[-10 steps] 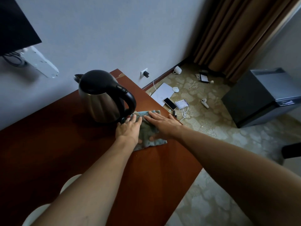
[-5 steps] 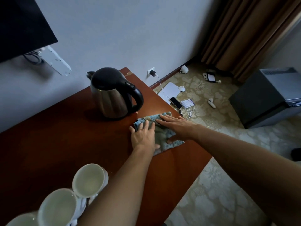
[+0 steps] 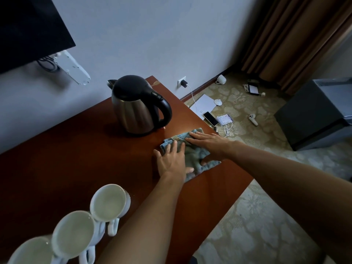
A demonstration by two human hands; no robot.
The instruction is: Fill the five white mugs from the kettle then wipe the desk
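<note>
A blue-grey cloth lies flat on the reddish-brown desk near its right edge. My left hand presses on the cloth's left part with fingers spread. My right hand lies flat on its right part. A steel kettle with a black lid and handle stands just behind the cloth. Three white mugs holding water stand in a row at the desk's near left; any others are out of frame.
A dark screen hangs on the wall at the upper left. On the carpet to the right lie a phone, papers, cables and a white mug. A dark cabinet stands by brown curtains.
Both hands and the cloth have slid back from the kettle towards the near right edge. The view has tilted down, which brought the mugs into sight.
</note>
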